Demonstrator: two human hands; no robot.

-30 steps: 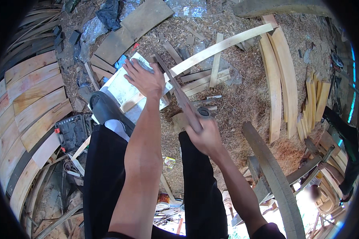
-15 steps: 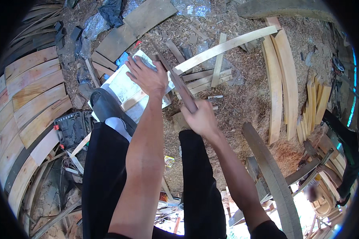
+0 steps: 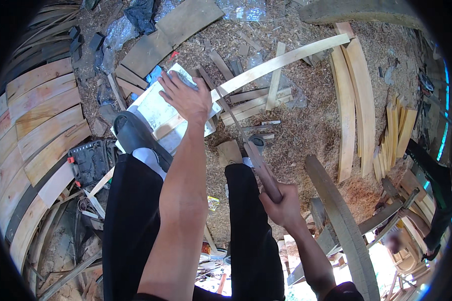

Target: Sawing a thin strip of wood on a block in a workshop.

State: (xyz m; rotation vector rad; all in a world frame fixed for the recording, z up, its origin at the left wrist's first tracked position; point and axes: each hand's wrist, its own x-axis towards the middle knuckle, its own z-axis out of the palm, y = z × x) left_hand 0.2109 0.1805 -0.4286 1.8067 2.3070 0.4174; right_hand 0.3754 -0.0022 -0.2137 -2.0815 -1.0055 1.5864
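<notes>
At left, the left hand (image 3: pixel 187 98) lies flat, fingers spread and grasping nothing, over the curved wooden strip (image 3: pixel 286 60), which crosses the pale board (image 3: pixel 148 111) and runs far right. Firm downward pressure there should stop chatter; the handsaw (image 3: pixel 262 173) wants long, straight strokes, square to the strip. Rightmost, the right hand (image 3: pixel 284 205) clenches its handle, nearer and farther right than half a second ago; the left hand hasn't shifted.
</notes>
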